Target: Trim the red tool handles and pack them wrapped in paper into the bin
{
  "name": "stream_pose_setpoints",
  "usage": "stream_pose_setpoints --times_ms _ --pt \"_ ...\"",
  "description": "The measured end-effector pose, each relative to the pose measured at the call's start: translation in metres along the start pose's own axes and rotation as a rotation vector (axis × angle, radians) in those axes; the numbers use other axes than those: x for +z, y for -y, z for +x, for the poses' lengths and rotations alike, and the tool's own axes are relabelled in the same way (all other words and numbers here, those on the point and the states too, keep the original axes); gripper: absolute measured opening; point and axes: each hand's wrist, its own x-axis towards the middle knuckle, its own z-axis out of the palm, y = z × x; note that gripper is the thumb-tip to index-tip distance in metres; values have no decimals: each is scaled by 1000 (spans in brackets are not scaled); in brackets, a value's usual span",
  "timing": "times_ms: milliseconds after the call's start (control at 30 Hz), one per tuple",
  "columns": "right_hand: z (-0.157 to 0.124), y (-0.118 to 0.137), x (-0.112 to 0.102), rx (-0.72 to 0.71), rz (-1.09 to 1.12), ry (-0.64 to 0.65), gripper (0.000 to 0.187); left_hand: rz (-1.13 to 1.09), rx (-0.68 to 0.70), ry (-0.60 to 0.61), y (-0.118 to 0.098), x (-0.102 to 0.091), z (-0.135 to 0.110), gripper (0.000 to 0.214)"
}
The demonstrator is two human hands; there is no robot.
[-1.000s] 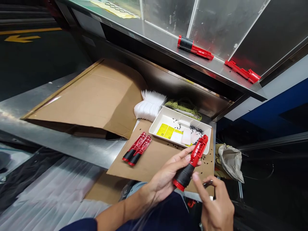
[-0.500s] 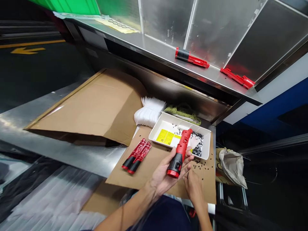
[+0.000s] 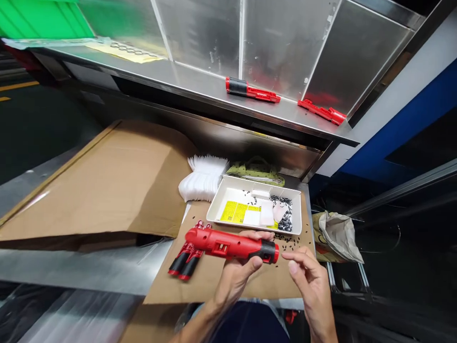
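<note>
My left hand (image 3: 237,271) grips a red tool housing (image 3: 228,245) with a black end, held level above the cardboard sheet (image 3: 228,286), black end to the right. My right hand (image 3: 310,281) hovers just right of that black end, fingers loosely curled, nothing visible in them. Two more red and black housings (image 3: 183,264) lie side by side on the cardboard, partly behind the held one. Beyond them a white tray (image 3: 221,202) holds yellow labels (image 3: 235,212), white slips and a heap of small black screws (image 3: 283,214).
A stack of white pads (image 3: 202,178) lies left of the tray, a large folded cardboard (image 3: 107,186) further left. The steel shelf (image 3: 185,81) above carries a red and black housing (image 3: 250,90) and a red half-shell (image 3: 321,112). A crumpled bag (image 3: 337,231) sits right of the bench.
The left hand has turned the housing from upright to level, its red end now pointing left. The right hand came out from beneath it to its right side. The view shifted right.
</note>
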Motion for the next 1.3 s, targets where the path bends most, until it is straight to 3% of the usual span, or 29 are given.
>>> stream_pose_setpoints --times_ms 167,300,600,733,933,1300 --pt "2 16 20 81 101 94 24 22 100 119 -1 2 -5 32" --pt "1 16 28 137 218 92 24 50 139 165 4 2 -9 27" --pt "-3 3 32 208 378 81 26 200 12 121 4 5 -11 40" --pt "-2 -3 33 225 414 60 32 253 -28 147 0 8 -12 36" --pt "0 -4 30 188 409 65 36 231 95 159 5 5 -13 21" --pt "6 -2 32 177 324 40 44 362 412 151 10 5 -20 31"
